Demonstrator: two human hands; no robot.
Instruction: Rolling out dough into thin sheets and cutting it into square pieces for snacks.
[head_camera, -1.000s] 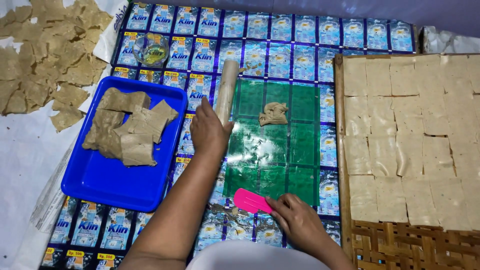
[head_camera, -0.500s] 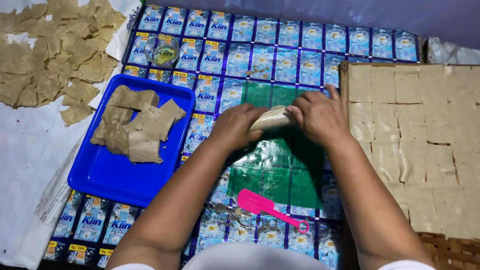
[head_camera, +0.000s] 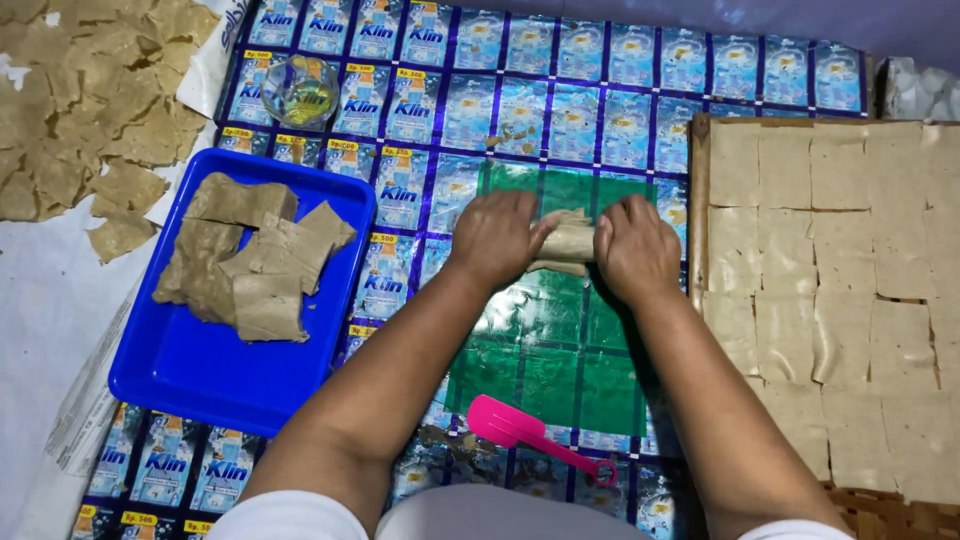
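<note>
Both my hands press on a pale rolling pin (head_camera: 568, 242) that lies crosswise on a green plastic sheet (head_camera: 545, 350). My left hand (head_camera: 495, 238) covers its left end and my right hand (head_camera: 634, 247) covers its right end. Under the pin a small beige piece of dough (head_camera: 562, 267) is partly flattened on the green sheet. Only the middle of the pin shows between my hands.
A blue tray (head_camera: 230, 370) at the left holds several flattened brownish dough sheets (head_camera: 255, 265). More sheets (head_camera: 80, 120) dry at the far left. A woven tray of cut square dough pieces (head_camera: 830, 290) is at the right. A pink scraper (head_camera: 530, 435) lies near me, a small glass bowl of oil (head_camera: 300, 92) at the back.
A second ago my left hand held the pin upright and my right hand was by the pink scraper. Now both hands lie on the pin, pressing the dough piece.
</note>
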